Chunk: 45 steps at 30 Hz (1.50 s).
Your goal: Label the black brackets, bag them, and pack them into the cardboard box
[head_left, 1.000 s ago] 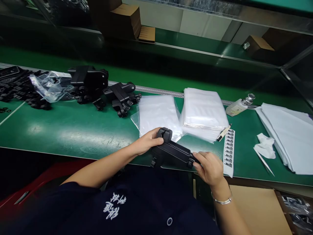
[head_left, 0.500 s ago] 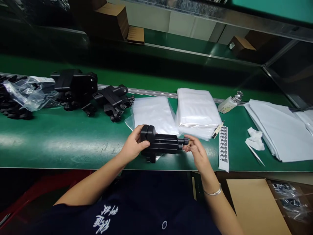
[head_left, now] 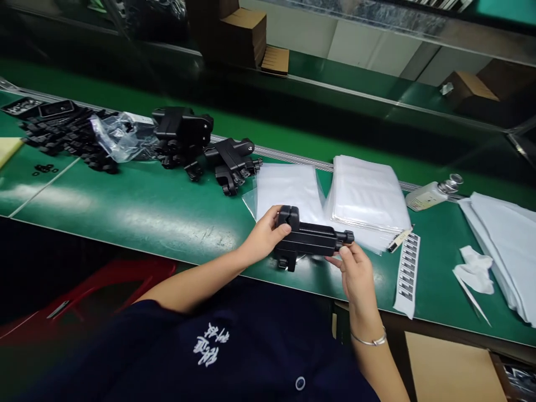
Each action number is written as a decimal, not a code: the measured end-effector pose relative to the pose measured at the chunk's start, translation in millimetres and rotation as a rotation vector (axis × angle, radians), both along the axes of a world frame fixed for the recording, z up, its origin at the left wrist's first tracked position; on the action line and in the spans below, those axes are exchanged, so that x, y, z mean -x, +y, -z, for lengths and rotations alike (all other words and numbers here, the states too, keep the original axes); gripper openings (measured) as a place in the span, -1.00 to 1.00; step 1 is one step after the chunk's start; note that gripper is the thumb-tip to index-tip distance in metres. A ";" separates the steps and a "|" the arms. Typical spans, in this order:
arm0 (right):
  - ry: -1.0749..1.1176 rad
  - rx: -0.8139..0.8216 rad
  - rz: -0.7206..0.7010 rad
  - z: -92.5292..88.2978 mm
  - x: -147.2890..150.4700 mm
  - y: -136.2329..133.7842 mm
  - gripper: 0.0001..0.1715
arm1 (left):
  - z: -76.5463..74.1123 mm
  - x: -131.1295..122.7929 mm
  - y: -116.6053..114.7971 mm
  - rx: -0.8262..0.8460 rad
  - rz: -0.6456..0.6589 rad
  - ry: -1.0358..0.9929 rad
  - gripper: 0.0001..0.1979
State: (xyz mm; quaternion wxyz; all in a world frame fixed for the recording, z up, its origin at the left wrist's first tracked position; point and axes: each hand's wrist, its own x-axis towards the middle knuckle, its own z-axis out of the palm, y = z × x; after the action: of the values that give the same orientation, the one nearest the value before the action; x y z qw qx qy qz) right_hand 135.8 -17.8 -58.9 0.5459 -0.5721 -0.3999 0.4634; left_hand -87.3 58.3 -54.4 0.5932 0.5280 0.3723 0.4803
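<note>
Label strip [head_left: 407, 274] bears illegible dark print. Bottle [head_left: 424, 198] beyond the strip carries an unreadable label. Shirt [head_left: 259, 352] left of the strip shows white Chinese characters [head_left: 207, 352], wording uncertain.

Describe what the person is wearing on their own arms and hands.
Both the left hand and right hand are bare, without gloves. A thin silver-coloured bracelet circles the right wrist. The dark navy left sleeve leaves the forearm bare; the right sleeve's edge is hard to make out.
</note>
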 end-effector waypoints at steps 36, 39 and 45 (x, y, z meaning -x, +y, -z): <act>-0.852 -0.579 -0.223 7.0 31.2 -12.2 -0.48 | -8.3 -7.1 22.6 0.590 -0.264 -0.454 -0.58; -0.938 -0.745 -0.250 7.3 38.5 -21.7 -0.62 | -12.1 -12.6 23.7 0.695 -0.295 -0.549 -0.64; -0.082 -0.343 0.045 3.8 19.6 -13.9 -0.23 | -12.4 -24.1 4.0 0.372 -0.035 -0.277 -0.46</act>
State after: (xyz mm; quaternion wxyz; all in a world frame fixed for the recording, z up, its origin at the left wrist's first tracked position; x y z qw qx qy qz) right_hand 116.2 -31.7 -62.6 0.6292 -0.4977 -0.4819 0.3523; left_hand -63.1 62.4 -42.0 0.7173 0.3320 0.3788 0.4815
